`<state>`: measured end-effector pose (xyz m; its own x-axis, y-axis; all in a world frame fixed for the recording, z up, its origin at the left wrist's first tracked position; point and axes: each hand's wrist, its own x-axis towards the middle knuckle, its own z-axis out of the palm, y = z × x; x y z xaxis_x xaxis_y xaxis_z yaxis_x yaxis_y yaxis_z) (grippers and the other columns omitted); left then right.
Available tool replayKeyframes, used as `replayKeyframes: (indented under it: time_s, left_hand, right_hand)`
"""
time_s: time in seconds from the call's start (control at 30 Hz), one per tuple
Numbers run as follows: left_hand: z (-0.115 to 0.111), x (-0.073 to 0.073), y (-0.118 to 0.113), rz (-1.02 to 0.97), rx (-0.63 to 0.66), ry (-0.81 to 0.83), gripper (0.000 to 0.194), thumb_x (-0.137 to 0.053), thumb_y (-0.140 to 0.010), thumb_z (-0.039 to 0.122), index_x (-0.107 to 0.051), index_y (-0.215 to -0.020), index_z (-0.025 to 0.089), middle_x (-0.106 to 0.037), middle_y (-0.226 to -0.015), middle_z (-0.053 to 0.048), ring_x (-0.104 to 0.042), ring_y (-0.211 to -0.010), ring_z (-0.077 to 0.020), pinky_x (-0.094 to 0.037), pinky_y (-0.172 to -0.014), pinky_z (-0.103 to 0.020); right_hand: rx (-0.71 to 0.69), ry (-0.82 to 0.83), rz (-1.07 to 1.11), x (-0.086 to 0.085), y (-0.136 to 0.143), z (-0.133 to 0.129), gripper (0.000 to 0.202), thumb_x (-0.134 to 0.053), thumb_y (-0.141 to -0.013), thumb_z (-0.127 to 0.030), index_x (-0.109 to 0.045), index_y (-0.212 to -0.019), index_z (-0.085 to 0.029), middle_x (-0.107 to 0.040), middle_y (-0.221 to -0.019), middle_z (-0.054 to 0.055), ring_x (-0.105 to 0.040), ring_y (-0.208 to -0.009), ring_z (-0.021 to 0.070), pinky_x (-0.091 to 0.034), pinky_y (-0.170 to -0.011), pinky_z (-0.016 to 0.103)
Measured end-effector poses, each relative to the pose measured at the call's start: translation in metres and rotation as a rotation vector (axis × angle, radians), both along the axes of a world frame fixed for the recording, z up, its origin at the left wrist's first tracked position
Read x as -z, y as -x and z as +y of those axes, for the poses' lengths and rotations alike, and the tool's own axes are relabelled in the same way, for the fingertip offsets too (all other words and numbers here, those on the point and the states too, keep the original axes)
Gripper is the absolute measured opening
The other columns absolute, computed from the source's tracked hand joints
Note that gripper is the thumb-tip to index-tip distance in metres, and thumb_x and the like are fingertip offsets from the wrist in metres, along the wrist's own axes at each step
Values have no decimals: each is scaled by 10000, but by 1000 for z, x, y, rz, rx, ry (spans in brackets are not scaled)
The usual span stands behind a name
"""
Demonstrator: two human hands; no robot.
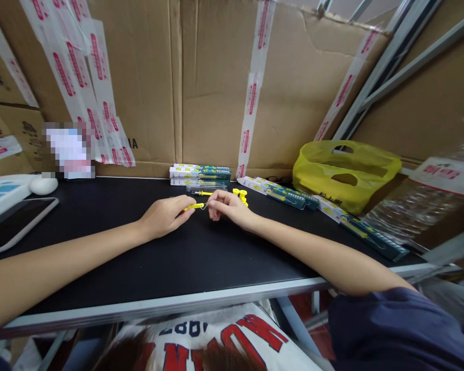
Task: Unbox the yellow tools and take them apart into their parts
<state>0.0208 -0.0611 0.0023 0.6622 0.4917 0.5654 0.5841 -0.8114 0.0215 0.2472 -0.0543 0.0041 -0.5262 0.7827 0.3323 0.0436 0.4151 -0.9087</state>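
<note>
My left hand (165, 217) is closed on a small yellow plastic handle (194, 206), its end pointing right. A thin metal wire loop (203, 207) shows at the tip of that handle. Just right of it, the bent fingers of my right hand (232, 208) pinch at the wire; fingers hide most of it. Behind the hands lies a slim yellow tool with a dark metallic end (203, 193), beside a clear plastic tray (195, 188). Several yellow plastic pieces (240, 195) sit just beyond my right hand, partly covered by it.
Printed boxes (200, 175) are stacked against the cardboard wall. More long boxes (278, 192) lie to the right, near a yellow plastic bag (344, 172) and a large clear bottle (417, 201). A phone (19, 224) rests at left. The black table's metal edge (170, 304) runs in front.
</note>
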Motion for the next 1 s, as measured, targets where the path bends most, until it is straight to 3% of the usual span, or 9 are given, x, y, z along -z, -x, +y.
replayKeyframes:
  time_s: [0.13, 0.3, 0.5, 0.67, 0.8, 1.0]
  left_hand:
    - [0, -2, -2, 105, 14, 25, 211, -349, -949, 267, -534, -1004, 183, -599, -932, -37, -589, -802, -156, -428, -690, -247]
    - [3, -2, -2, 232, 76, 54, 206, -353, -950, 237, -544, -1011, 185, -608, -923, -26, -587, -838, -157, -414, -715, -246]
    - [4, -2, -1, 274, 87, 2, 276, -336, -981, 311, -584, -943, 196, -598, -846, -11, -579, -795, -145, -392, -678, -239]
    - [2, -1, -1, 239, 51, -51, 257, -351, -974, 300, -583, -938, 195, -612, -838, -8, -593, -780, -147, -387, -646, -238]
    - [0, -1, -2, 168, 34, -24, 231, -353, -964, 278, -563, -993, 187, -644, -883, -11, -620, -788, -147, -408, -654, -234]
    - [1, 0, -2, 121, 10, 9, 248, -335, -951, 268, -539, -1067, 188, -670, -975, -33, -648, -862, -165, -450, -717, -244]
  right_hand:
    - [-5, 194, 45, -2, 0, -1, 290, -587, -829, -449, -437, -814, -202, -601, -570, -53, -533, -424, 81, -406, -376, 165]
    - [-94, 219, -39, -1, 4, -8, 263, -509, -871, -451, -442, -857, -197, -613, -574, -40, -534, -417, 76, -345, -329, 132]
    - [-130, 114, -101, 3, 7, -7, 202, -552, -836, -352, -444, -863, -184, -611, -596, -38, -426, -379, 45, -274, -335, 142]
    - [-90, -26, -99, 6, 7, -9, 145, -560, -784, -229, -461, -877, -178, -555, -742, -34, -411, -487, 42, -332, -436, 173]
    - [-47, -168, -202, 5, 6, -14, 250, -643, -770, -278, -473, -924, -180, -531, -910, -11, -410, -539, 39, -341, -486, 198]
    - [-46, -330, -326, 3, 8, -17, 251, -633, -812, -395, -563, -823, -153, -545, -896, 14, -430, -611, 72, -387, -580, 226]
